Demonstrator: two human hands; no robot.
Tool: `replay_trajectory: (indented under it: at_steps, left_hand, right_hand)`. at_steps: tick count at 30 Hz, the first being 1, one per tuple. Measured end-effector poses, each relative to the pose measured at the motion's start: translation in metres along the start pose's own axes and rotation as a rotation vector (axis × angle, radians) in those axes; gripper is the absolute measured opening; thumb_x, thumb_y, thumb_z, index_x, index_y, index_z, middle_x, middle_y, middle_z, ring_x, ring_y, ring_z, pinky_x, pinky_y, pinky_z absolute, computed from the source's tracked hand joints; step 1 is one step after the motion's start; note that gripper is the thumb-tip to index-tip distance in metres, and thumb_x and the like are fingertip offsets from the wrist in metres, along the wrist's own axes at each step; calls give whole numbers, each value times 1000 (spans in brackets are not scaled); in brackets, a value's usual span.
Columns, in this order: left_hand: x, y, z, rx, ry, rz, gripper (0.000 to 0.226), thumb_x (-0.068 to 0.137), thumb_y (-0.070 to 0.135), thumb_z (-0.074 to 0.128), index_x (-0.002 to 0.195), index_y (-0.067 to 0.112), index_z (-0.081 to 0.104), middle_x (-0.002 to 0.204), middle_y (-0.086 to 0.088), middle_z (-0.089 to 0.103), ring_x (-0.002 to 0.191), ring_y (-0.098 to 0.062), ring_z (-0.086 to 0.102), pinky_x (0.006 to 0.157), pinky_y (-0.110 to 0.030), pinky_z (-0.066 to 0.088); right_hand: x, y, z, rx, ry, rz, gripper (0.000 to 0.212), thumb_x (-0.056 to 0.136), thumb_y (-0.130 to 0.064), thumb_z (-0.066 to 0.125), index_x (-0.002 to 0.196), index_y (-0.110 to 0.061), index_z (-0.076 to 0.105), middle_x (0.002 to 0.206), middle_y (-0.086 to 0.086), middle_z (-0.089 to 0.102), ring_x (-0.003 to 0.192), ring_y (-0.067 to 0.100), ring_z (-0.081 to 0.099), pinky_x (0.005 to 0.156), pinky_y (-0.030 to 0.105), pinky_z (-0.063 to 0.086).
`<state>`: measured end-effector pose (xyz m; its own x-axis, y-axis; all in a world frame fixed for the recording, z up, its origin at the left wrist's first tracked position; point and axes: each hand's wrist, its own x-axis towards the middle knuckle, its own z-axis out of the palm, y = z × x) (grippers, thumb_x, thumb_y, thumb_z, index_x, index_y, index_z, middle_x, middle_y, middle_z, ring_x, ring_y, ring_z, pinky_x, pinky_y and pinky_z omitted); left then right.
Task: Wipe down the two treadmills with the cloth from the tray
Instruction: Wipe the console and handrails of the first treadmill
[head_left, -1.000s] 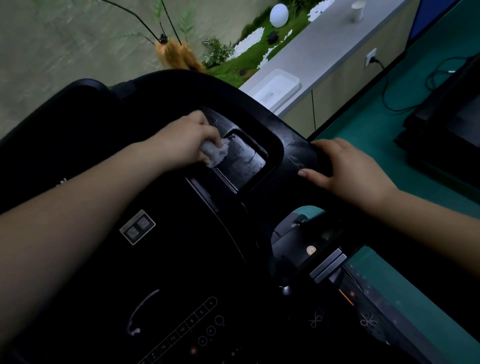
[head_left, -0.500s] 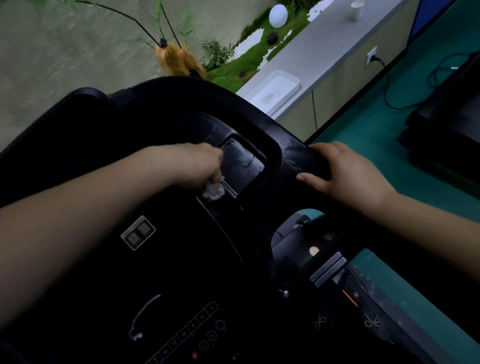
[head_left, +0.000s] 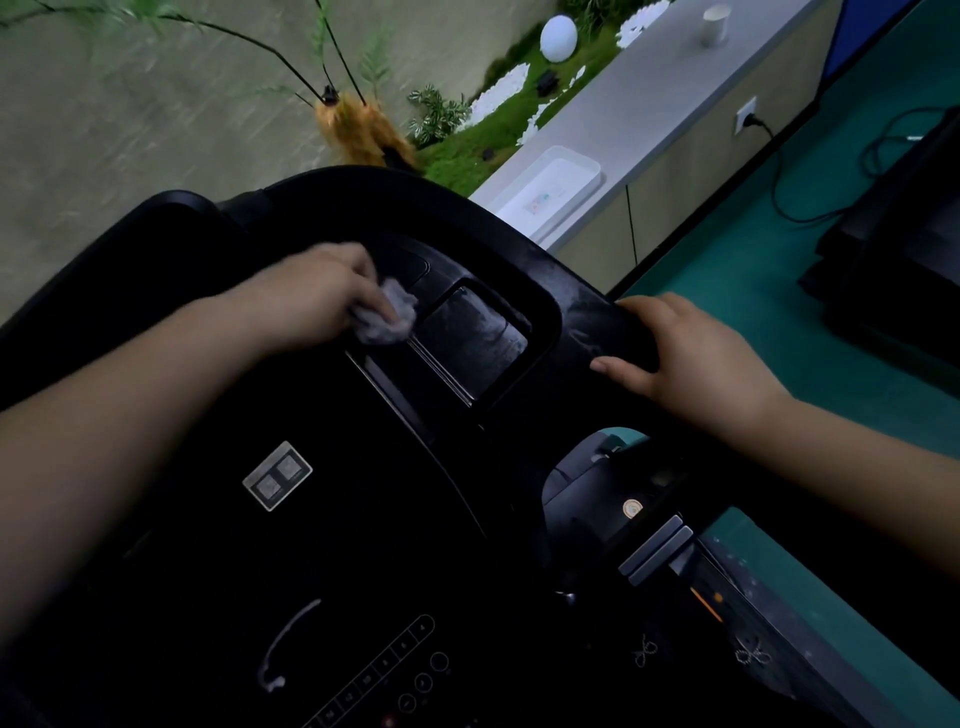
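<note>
The glossy black plastic console of the treadmill (head_left: 363, 519) filled most of the view, with a rectangular recessed pocket (head_left: 470, 340) near its upper edge whose dark bottom looked dusty or streaked. Beyond the console there was a grey-beige wall, a strip of green artificial grass (head_left: 467, 150) with white stones and a white round lamp ball (head_left: 558, 32), and a long pale grey counter (head_left: 675, 88). On this counter lay a shallow white rectangular plastic tray (head_left: 550, 189); inside it only a small printed label could be seen. A white paper cup (head_left: 714, 23) stood farther along the counter, and I could not tell what was in it. The floor was teal green, and a second black machine (head_left: 904, 249) stood at the right, well apart. The left hand (head_left: 317, 299), a little blurred, held the small crumpled white cloth (head_left: 387, 312) with curled fingers and pressed it on the console just beside the left edge of the pocket. The right hand (head_left: 696, 364) gripped the right rim of the console, fingers over the edge and thumb underneath.
</note>
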<state>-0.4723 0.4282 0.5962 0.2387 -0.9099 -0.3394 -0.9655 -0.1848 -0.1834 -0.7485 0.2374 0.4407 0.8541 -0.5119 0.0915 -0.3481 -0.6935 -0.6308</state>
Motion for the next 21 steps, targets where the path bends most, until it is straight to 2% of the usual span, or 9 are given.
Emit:
replay_trajectory:
  at_steps: [2,5,7,9,12,15,18,21]
  left_hand:
    - [-5,-14,-4,24,157,-111,41,69,-2,77,104,17,75,101,-18,58,89,-38,60,80,-32,45]
    - [0,-7,6,4,347,-295,38,78,1,72,114,13,70,115,-20,54,101,-39,55,87,-28,40]
    - [5,8,17,9,357,-390,33,86,4,60,116,16,67,121,-17,53,106,-38,51,89,-34,42]
    - [7,32,28,-6,320,-385,32,90,8,53,117,20,65,124,-15,52,109,-36,48,88,-40,42]
    - [11,71,48,-91,271,-220,27,88,23,60,115,23,65,119,-11,54,108,-30,50,87,-36,43]
    - [16,87,55,-67,187,-87,37,89,21,57,127,22,61,123,-13,49,112,-33,45,90,-44,45]
    - [19,70,48,-54,271,-267,36,91,19,54,126,23,60,121,-11,47,111,-32,43,90,-41,44]
    - [29,84,52,-30,347,-311,31,93,15,52,122,18,61,119,-11,47,108,-31,43,84,-39,44]
  right_hand:
    - [0,0,0,1,0,2,71,79,-66,52,134,-22,46,121,4,55,110,25,56,87,36,48]
    - [1,0,1,-10,-2,0,72,79,-68,51,134,-22,46,120,4,56,109,25,56,87,35,48]
    - [1,1,2,-17,1,2,71,79,-67,52,134,-21,46,120,4,56,109,26,56,86,35,47]
    - [1,1,2,-21,5,0,71,79,-67,52,134,-21,46,119,5,56,109,26,56,86,35,47]
    - [0,0,2,-18,3,2,70,78,-67,52,133,-23,46,118,4,56,107,26,57,84,35,47]
    - [0,1,2,-22,4,5,71,78,-68,51,132,-23,46,118,4,56,106,26,57,84,35,47]
    - [0,1,2,-27,3,1,71,78,-69,50,132,-24,46,118,3,56,108,25,56,84,34,47]
    - [0,1,2,-31,11,2,71,78,-68,51,133,-23,46,119,2,56,108,24,56,82,31,45]
